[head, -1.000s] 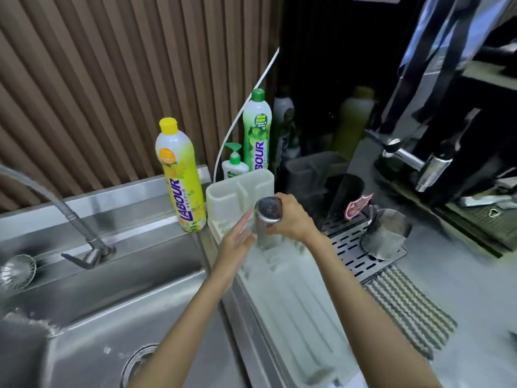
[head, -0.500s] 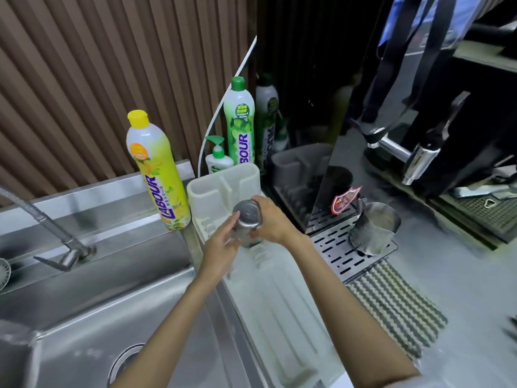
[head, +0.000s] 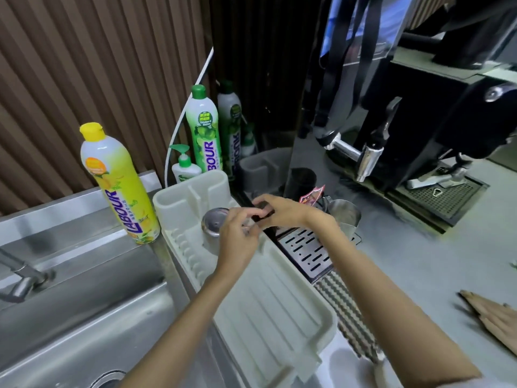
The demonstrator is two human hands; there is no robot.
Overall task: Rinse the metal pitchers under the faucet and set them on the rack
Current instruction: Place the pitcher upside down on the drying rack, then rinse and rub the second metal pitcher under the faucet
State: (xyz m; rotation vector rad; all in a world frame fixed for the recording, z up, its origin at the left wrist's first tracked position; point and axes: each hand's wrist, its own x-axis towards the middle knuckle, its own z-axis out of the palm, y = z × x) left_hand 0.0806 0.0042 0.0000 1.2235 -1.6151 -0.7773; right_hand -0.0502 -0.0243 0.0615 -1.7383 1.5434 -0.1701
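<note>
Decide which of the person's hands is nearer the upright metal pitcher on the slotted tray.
Right. The right hand is just left of the upright pitcher; the left hand is farther left, over the rack beside the upturned pitcher.

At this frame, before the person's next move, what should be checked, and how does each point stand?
1. First pitcher upside down on the rack: ok.
2. Right hand free of it: ok.
3. Left hand clear of it: cannot tell.
4. Second pitcher on the rack: not ok, it stands on the slotted grate.
5. Faucet running: cannot tell, spout out of view.
</note>
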